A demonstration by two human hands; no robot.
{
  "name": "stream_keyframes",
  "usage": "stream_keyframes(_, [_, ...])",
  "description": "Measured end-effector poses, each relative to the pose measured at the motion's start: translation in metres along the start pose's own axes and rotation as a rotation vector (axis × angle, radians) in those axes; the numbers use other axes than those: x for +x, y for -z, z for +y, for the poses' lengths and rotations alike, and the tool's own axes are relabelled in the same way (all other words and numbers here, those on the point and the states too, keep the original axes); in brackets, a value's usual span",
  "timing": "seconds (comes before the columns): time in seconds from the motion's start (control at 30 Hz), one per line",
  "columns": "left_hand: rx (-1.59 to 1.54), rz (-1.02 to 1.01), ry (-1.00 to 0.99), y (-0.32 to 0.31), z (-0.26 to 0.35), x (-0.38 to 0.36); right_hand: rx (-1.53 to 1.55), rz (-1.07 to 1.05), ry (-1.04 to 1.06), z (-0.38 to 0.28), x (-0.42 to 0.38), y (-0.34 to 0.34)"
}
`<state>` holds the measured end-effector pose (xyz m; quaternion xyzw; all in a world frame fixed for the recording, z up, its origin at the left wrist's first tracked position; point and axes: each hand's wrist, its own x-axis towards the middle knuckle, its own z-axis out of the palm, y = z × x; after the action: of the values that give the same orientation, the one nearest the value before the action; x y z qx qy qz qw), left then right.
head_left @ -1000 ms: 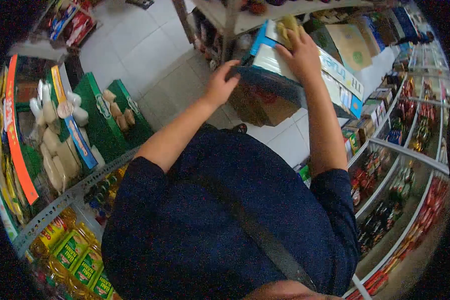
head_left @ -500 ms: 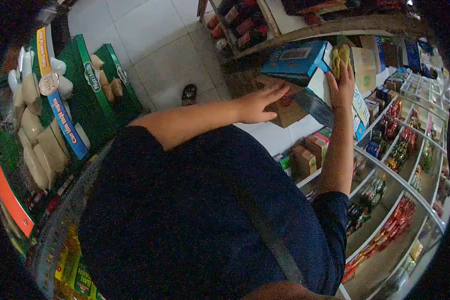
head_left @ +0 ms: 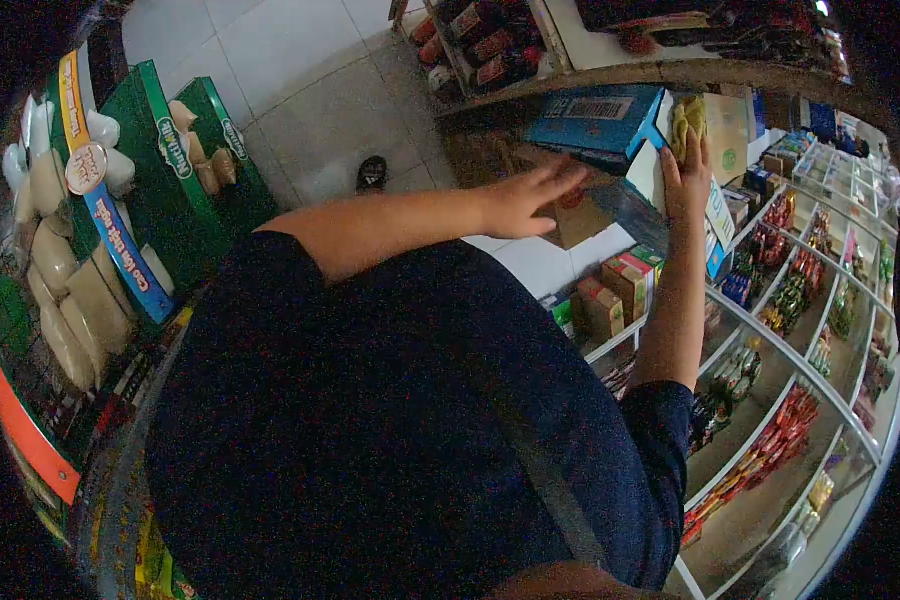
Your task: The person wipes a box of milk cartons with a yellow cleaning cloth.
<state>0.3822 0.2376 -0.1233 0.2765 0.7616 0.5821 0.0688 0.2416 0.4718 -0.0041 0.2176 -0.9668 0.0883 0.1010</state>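
Observation:
A blue cardboard box (head_left: pixel 595 112) with a printed label on its side stands ahead of me, a white flap (head_left: pixel 646 180) showing at its near edge. My right hand (head_left: pixel 686 180) is at the box's right side, its fingers pressed on a crumpled yellow-green cloth (head_left: pixel 688 118). My left hand (head_left: pixel 535 200) is stretched out with fingers apart and holds nothing. It hovers by the near left side of the blue box, over a brown carton (head_left: pixel 585 222).
On the right, a glass display case (head_left: pixel 820 375) holds rows of small colourful packets. Small boxes (head_left: pixel 610 300) stand near its left end. A green rack with bagged goods (head_left: pixel 60 255) stands on the left. A shelf with dark red bottles (head_left: pixel 495 45) is at the back.
My left hand has shifted slightly right, its fingers a little more spread. My right hand remains on the cloth. The whole view has shifted slightly.

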Motion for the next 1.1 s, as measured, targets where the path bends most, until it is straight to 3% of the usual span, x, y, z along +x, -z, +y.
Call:
stream_keyframes(0.1, [0.178, 0.429, 0.277, -0.007, -0.007, 0.001, 0.005, -0.048, -0.043, 0.000, -0.001, 0.001])
stream_keyframes(0.2, [-0.142, 0.305, 0.470, 0.004, -0.012, 0.003, 0.006, -0.053, -0.039, 0.000, 0.000, 0.002])
stream_keyframes(0.23, [-0.226, 0.179, 0.528, 0.000, -0.016, 0.005, 0.003, -0.046, -0.032, 0.002, 0.000, 0.002])
stream_keyframes(0.33, [-0.104, 0.203, 0.212, -0.003, 0.000, 0.002, -0.002, -0.046, -0.048, 0.003, -0.001, 0.002])
stream_keyframes(0.53, [-0.018, 0.081, 0.275, -0.018, -0.003, 0.028, -0.010, -0.023, -0.021, -0.001, 0.002, 0.003])
stream_keyframes(0.63, [-0.039, 0.105, 0.203, -0.017, -0.005, 0.045, -0.025, 0.010, -0.012, -0.004, 0.005, 0.004])
stream_keyframes(0.8, [-0.047, 0.091, 0.359, -0.026, 0.001, 0.053, -0.172, 0.000, 0.029, 0.012, 0.008, -0.001])
stream_keyframes(0.87, [0.063, 0.123, 0.323, -0.028, -0.003, 0.055, -0.199, -0.090, -0.060, 0.007, 0.016, 0.005])
stream_keyframes(1.1, [0.014, 0.141, 0.337, -0.014, 0.008, 0.062, -0.170, -0.047, -0.031, 0.001, 0.018, 0.016])
